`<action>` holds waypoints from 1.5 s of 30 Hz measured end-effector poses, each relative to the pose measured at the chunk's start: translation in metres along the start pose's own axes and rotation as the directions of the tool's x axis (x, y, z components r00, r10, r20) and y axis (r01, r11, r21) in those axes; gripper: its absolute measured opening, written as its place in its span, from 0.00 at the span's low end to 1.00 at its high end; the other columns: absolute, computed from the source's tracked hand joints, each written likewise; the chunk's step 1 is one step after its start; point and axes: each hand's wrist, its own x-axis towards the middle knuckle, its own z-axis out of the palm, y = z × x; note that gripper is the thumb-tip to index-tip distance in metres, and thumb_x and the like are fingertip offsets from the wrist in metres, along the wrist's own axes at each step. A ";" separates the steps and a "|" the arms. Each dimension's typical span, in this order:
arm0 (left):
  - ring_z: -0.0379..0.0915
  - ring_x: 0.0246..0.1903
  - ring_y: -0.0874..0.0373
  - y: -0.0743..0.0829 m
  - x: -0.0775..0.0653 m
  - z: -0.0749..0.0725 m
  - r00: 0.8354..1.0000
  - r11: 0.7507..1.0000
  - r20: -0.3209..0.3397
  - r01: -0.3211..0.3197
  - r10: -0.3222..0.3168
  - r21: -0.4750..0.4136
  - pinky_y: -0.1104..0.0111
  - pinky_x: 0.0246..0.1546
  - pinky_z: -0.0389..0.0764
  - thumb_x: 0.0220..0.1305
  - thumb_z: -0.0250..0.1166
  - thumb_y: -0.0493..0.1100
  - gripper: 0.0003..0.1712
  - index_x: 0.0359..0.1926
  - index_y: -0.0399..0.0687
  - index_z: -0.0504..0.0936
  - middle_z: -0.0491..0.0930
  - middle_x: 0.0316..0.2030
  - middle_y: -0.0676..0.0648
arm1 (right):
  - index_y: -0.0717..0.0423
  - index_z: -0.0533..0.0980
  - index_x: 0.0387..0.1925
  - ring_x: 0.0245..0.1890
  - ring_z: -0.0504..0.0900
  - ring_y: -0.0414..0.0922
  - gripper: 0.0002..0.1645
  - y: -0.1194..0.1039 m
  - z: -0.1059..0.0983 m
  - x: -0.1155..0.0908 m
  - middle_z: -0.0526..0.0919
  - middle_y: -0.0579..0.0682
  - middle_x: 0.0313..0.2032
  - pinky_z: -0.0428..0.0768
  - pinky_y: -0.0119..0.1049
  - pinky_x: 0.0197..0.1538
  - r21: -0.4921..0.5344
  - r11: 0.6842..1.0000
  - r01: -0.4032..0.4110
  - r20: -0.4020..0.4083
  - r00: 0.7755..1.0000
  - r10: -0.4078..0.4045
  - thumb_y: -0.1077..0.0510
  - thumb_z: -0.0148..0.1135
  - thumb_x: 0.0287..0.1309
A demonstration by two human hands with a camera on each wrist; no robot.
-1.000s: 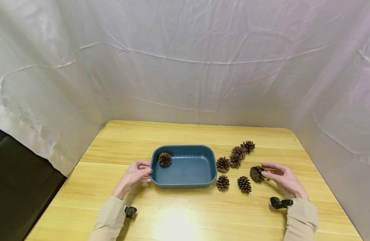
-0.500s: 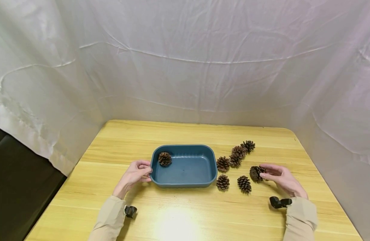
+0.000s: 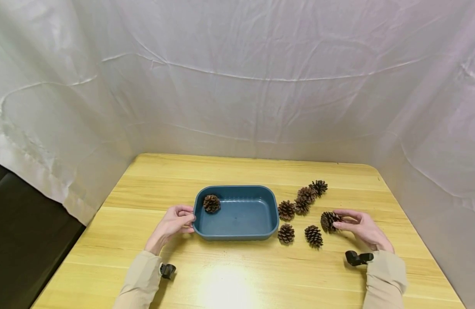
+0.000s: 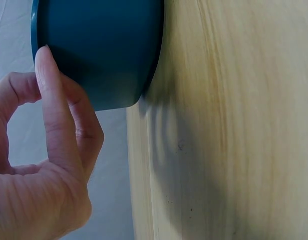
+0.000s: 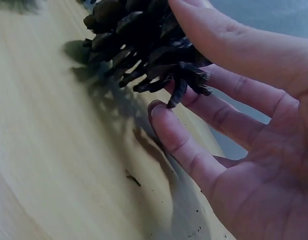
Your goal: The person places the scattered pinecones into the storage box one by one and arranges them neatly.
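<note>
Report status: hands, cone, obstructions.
Left hand pinches tray rim. Right hand grips cone. Loose cones lie between that cone and tray.

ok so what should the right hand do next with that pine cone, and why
I'd probably lift the pine cone over toward the blue container: the right hand grips it, the left hand holds the container's left end, another cone lies inside with bare floor beside it, and loose cones lie between, so sliding might knock them.
</note>
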 end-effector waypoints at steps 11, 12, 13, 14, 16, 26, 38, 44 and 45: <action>0.78 0.27 0.64 -0.001 0.001 0.000 1.000 1.000 -0.001 0.001 -0.001 0.004 0.75 0.29 0.88 0.64 0.59 0.31 0.26 0.60 0.20 0.65 0.78 0.34 0.50 | 0.69 0.65 0.68 0.59 0.80 0.44 0.39 -0.008 0.004 0.003 0.71 0.67 0.67 0.79 0.17 0.53 -0.096 0.994 -0.053 -0.041 0.998 0.049 0.56 0.68 0.62; 0.78 0.27 0.65 -0.001 0.001 0.000 1.000 1.000 -0.001 0.001 -0.001 0.004 0.75 0.29 0.88 0.65 0.59 0.31 0.26 0.60 0.20 0.64 0.78 0.34 0.50 | 0.69 0.65 0.68 0.62 0.78 0.50 0.39 -0.009 0.004 0.004 0.68 0.71 0.68 0.79 0.17 0.53 -0.106 0.993 -0.051 -0.041 0.998 0.047 0.56 0.68 0.62; 0.78 0.27 0.64 -0.001 0.001 0.000 1.000 1.000 -0.002 0.002 -0.002 0.003 0.75 0.29 0.88 0.64 0.59 0.31 0.26 0.60 0.20 0.64 0.78 0.33 0.50 | 0.69 0.65 0.68 0.63 0.76 0.55 0.39 -0.009 0.004 0.004 0.67 0.72 0.68 0.78 0.17 0.53 -0.116 0.992 -0.053 -0.045 0.998 0.048 0.55 0.68 0.62; 0.78 0.27 0.64 -0.001 0.001 0.000 1.000 1.000 -0.003 0.003 -0.003 0.002 0.75 0.29 0.88 0.64 0.59 0.31 0.26 0.60 0.20 0.64 0.78 0.33 0.51 | 0.69 0.65 0.68 0.65 0.74 0.57 0.38 -0.009 0.004 0.004 0.67 0.71 0.68 0.78 0.16 0.53 -0.126 0.991 -0.053 -0.048 0.998 0.047 0.55 0.68 0.63; 0.78 0.27 0.64 -0.001 0.001 0.000 1.000 1.000 -0.005 0.003 -0.003 0.000 0.75 0.29 0.88 0.64 0.59 0.31 0.26 0.60 0.20 0.64 0.78 0.33 0.51 | 0.67 0.66 0.68 0.63 0.76 0.52 0.38 -0.009 0.003 0.004 0.72 0.66 0.66 0.77 0.17 0.53 -0.136 0.989 -0.054 -0.056 0.997 0.047 0.54 0.68 0.63; 0.79 0.27 0.64 0.000 0.001 0.001 1.000 1.000 -0.010 0.009 -0.009 -0.001 0.75 0.29 0.88 0.63 0.58 0.30 0.26 0.59 0.21 0.65 0.78 0.34 0.50 | 0.70 0.65 0.67 0.46 0.82 0.27 0.36 -0.007 0.004 0.006 0.79 0.25 0.46 0.84 0.24 0.51 0.018 1.000 -0.005 -0.087 0.996 0.007 0.57 0.65 0.65; 0.78 0.26 0.64 0.000 0.002 0.001 1.000 1.000 -0.015 0.010 -0.010 -0.004 0.75 0.29 0.88 0.62 0.58 0.30 0.26 0.59 0.20 0.64 0.77 0.33 0.51 | 0.62 0.62 0.72 0.48 0.75 0.18 0.38 -0.017 0.005 0.010 0.63 0.69 0.71 0.81 0.20 0.54 -0.076 0.996 -0.042 -0.127 0.991 0.032 0.48 0.61 0.69; 0.78 0.26 0.64 0.000 0.002 0.001 1.000 1.000 -0.018 0.008 -0.008 -0.007 0.75 0.28 0.88 0.63 0.57 0.29 0.25 0.59 0.20 0.65 0.77 0.33 0.52 | 0.64 0.63 0.72 0.49 0.77 0.20 0.35 -0.021 0.005 0.015 0.64 0.71 0.70 0.79 0.17 0.53 -0.109 0.993 0.033 -0.089 0.995 -0.043 0.51 0.59 0.71; 0.78 0.26 0.64 0.000 0.002 0.001 1.000 1.000 -0.018 0.008 -0.008 -0.007 0.75 0.28 0.88 0.63 0.57 0.29 0.25 0.59 0.20 0.64 0.77 0.33 0.51 | 0.64 0.63 0.72 0.49 0.77 0.20 0.35 -0.021 0.005 0.016 0.63 0.71 0.70 0.78 0.17 0.53 -0.109 0.993 0.040 -0.083 0.995 -0.050 0.51 0.59 0.71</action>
